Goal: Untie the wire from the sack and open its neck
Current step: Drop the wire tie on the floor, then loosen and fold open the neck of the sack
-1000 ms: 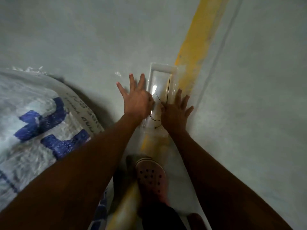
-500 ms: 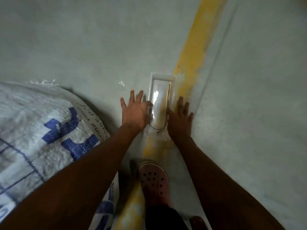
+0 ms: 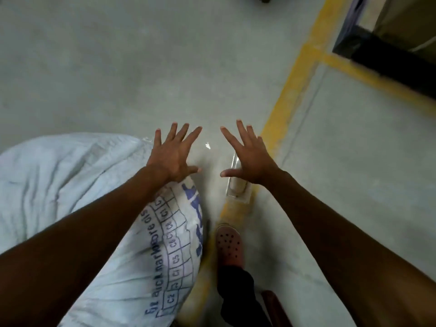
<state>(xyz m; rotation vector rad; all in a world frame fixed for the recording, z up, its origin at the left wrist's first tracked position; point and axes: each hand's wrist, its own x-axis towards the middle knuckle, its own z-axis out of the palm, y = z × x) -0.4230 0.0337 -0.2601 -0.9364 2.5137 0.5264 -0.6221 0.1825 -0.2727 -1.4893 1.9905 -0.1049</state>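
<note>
A large white woven sack (image 3: 70,180) with blue print lies on the floor at the left, under my left forearm. My left hand (image 3: 173,156) hovers over its right end, fingers spread, holding nothing. My right hand (image 3: 250,159) is spread open too, above a clear plastic tray (image 3: 237,188) on the floor, and hides most of it. The wire that lay in the tray is not visible now. The sack's neck is out of sight.
A yellow painted line (image 3: 290,90) runs up the grey floor and branches right toward a dark pallet or rack (image 3: 389,60). My foot in a pink perforated clog (image 3: 228,246) stands below the tray. A small scrap of clear plastic (image 3: 207,145) lies between my hands.
Both hands have lifted off the clear tray and spread wide. The view has pulled back and up, so the sack and far floor show more.
</note>
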